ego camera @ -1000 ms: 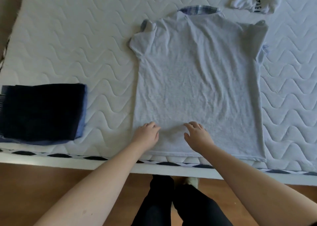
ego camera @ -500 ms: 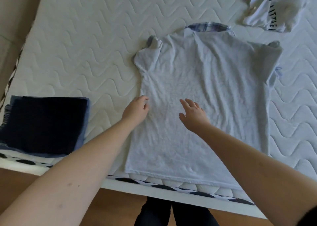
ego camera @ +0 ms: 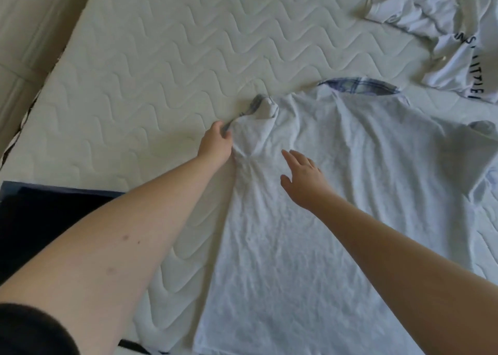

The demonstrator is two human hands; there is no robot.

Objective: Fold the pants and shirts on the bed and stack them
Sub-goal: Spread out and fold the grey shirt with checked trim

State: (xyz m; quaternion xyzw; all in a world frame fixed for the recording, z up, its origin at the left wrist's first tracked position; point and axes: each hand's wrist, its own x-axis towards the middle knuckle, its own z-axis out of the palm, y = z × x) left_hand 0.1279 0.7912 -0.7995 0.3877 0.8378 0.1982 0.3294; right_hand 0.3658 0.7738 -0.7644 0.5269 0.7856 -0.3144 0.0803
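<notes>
Landmark: the light grey shirt [ego camera: 336,193] lies spread flat, back up, on the quilted white mattress [ego camera: 151,58], its hem toward the person and its plaid-lined collar [ego camera: 358,86] at the far end.
Containers: no container shows in the view; the mattress alone bears the clothes.
On the mattress: the grey shirt in the middle; a folded dark navy garment [ego camera: 51,220] well to the left of the shirt's lower half, at the near edge; a crumpled white shirt with black lettering [ego camera: 458,45] beyond the grey shirt's right shoulder, apart from it.
Left hand: the left hand [ego camera: 215,144] sits at the grey shirt's left edge, just below the left sleeve [ego camera: 258,109]; its fingers curl onto the bunched cloth there and grip it, and the sleeve stands puckered up just above the knuckles.
Right hand: the right hand [ego camera: 304,177] is over the grey shirt's upper left chest, fingers straight and spread, holding nothing; whether the palm touches the cloth or floats just over it cannot be told.
Shirt relative to the grip: the gripped spot is the shirt's left armpit area; nearly all of the cloth lies to the right of the left hand, with the open right hand near it on the same side of the shirt.
Right sleeve: the right sleeve [ego camera: 482,150] lies folded at the shirt's far right edge, well apart from both hands.
</notes>
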